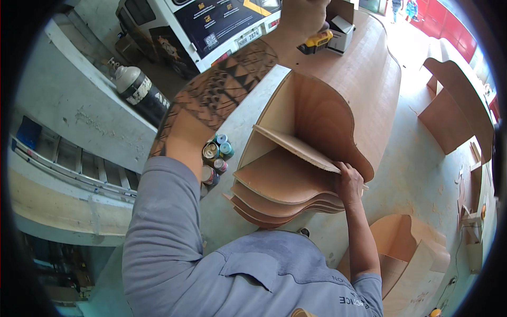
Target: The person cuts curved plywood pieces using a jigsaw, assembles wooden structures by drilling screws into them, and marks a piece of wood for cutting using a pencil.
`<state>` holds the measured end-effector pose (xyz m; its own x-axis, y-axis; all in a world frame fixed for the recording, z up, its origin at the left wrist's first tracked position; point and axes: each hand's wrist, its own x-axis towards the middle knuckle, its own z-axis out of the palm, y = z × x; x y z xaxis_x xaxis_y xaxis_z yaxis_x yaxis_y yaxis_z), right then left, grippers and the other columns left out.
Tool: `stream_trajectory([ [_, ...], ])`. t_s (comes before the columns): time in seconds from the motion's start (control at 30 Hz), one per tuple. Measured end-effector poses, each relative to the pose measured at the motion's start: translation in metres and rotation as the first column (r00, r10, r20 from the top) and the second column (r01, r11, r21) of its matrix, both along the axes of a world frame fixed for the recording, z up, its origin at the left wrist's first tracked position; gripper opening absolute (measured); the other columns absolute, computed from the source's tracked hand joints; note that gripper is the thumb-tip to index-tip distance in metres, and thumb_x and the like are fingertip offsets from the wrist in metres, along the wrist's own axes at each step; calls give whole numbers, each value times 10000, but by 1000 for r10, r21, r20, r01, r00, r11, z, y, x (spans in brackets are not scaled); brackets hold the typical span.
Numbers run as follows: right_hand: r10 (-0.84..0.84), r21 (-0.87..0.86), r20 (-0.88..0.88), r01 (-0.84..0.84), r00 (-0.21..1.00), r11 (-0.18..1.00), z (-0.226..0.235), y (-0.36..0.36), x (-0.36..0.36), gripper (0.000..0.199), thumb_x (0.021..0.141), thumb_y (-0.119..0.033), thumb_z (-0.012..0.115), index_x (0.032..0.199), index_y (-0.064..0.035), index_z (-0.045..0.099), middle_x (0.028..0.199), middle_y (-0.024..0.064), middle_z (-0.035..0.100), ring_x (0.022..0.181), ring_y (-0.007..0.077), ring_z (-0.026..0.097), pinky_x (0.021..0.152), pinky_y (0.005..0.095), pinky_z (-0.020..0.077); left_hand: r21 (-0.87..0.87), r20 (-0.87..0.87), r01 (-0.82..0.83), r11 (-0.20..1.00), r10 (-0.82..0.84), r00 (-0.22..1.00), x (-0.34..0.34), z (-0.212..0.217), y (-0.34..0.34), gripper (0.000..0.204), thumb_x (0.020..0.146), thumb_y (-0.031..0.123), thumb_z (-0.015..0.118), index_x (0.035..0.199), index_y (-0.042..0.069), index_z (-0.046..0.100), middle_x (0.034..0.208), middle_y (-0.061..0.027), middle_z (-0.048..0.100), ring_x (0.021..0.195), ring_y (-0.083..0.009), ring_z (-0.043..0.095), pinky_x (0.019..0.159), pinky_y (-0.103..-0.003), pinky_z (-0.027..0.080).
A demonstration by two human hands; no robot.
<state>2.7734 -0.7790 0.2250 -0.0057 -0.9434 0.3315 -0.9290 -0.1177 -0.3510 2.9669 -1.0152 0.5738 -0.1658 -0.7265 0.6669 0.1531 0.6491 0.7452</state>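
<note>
My right hand [350, 183] is closed on the end of a narrow plywood panel [296, 149]. This panel lies slantwise above a stack of wavy-edged plywood sheets [280, 182], at the open end of a large curved plywood body [369, 68]. My left arm, patterned on the forearm, stretches far forward, and my left hand [303, 21] is curled at the top edge of the view. Just under its fingers shows a yellow and black piece [317, 42], like the battery end of a power tool. What the fingers grip is hidden.
Beside the curved body stand several cans [214, 153]. An open carton [342, 34] sits on top of it. Further left are a gas cylinder [140, 90], a ladder [74, 164] and a parked van [211, 31]. More curved plywood pieces [459, 105] stand at the right.
</note>
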Motion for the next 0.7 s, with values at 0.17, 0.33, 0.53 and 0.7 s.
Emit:
stream_trajectory([
  [0.17,39,12,-1,-39,999,999,16,-10,20,363,841,-33,688,1172,-166,759,1008,99,747,941,328,732,838,458,589,-16,-185,88,996,-89,979,106,34,18,181,1015,113,656,1139,53,537,832,-47,594,630,-140,590,628,-337,543],
  [0.33,22,-1,-5,-22,1000,1000,22,-9,24,422,787,-6,673,1163,-169,772,1030,103,763,955,333,740,848,458,596,206,-265,99,973,-42,963,218,-9,60,533,971,221,754,1376,-23,507,935,-62,603,851,-164,643,813,-314,541],
  [0.53,12,12,-11,-12,1000,1000,24,-13,22,269,832,-58,740,1097,-98,760,1028,146,766,946,385,741,829,472,600,251,-444,421,872,-283,850,312,-84,95,737,967,314,774,1510,-78,469,818,-19,558,730,-113,592,678,-259,528],
  [0.7,12,-1,-15,-13,1000,1000,23,-11,24,183,876,-92,743,1057,-67,756,991,151,770,911,382,751,785,448,603,393,-437,545,741,-371,820,362,-160,106,871,890,321,798,1534,-122,412,868,-53,608,730,-117,616,697,-245,553],
])
